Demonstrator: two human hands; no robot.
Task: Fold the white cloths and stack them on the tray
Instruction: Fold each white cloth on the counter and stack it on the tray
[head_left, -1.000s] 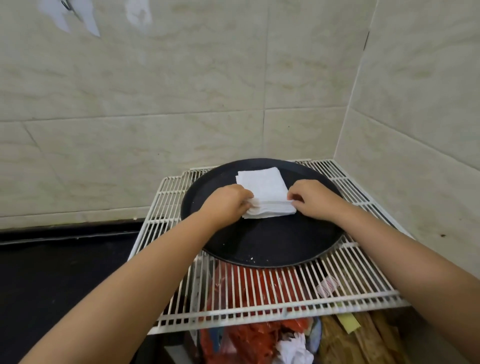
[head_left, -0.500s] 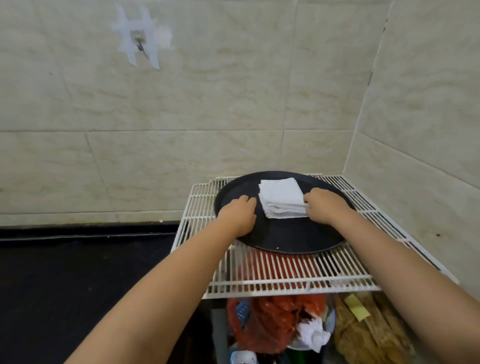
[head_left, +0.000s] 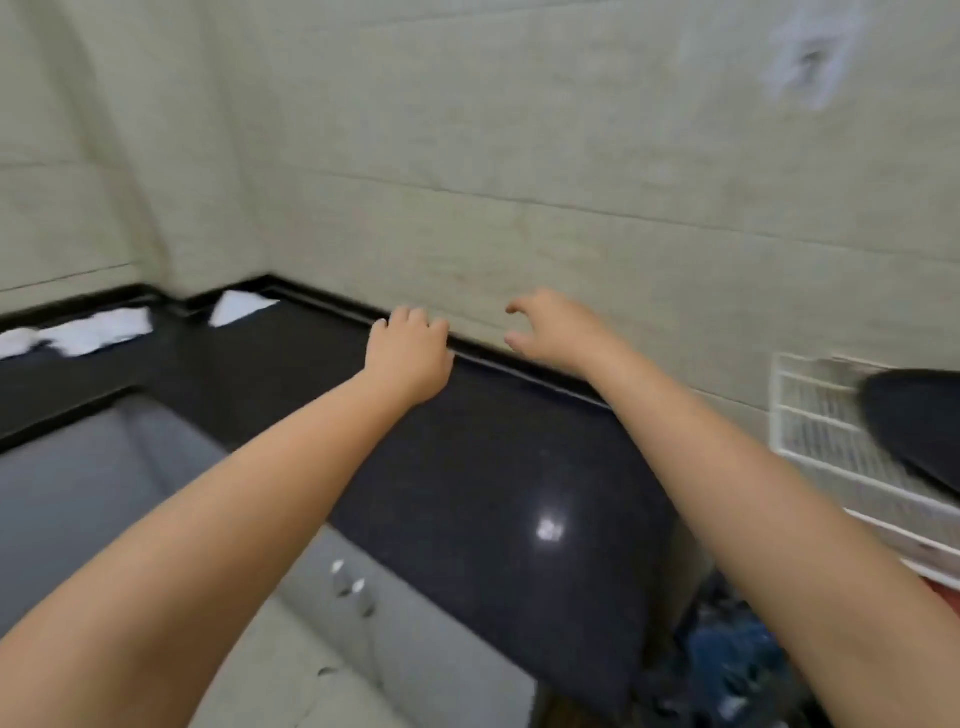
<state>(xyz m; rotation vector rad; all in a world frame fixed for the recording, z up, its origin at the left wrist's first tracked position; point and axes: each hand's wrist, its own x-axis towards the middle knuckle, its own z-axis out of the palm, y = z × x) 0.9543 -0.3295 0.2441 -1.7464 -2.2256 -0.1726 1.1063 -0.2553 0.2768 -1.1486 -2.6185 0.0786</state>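
The view is blurred by motion. Several white cloths lie on the black counter far to the left: one (head_left: 236, 307) near the wall corner, a crumpled one (head_left: 101, 328) further left. The black round tray (head_left: 919, 423) shows only partly at the right edge, on the white wire rack (head_left: 831, 431); the folded stack is out of view. My left hand (head_left: 408, 351) hovers over the counter with loosely curled fingers and holds nothing. My right hand (head_left: 553, 327) is beside it in the air, fingers spread and relaxed, empty.
The black counter (head_left: 493, 467) runs along the tiled wall (head_left: 571, 182), with a light glare on it. Grey cabinet fronts (head_left: 93, 493) are below at left. Dark clutter (head_left: 727, 670) sits under the rack at lower right.
Both hands have let go of the folded stack and tray and swung left over the counter. The view has turned left, so the tray is now at the right edge.
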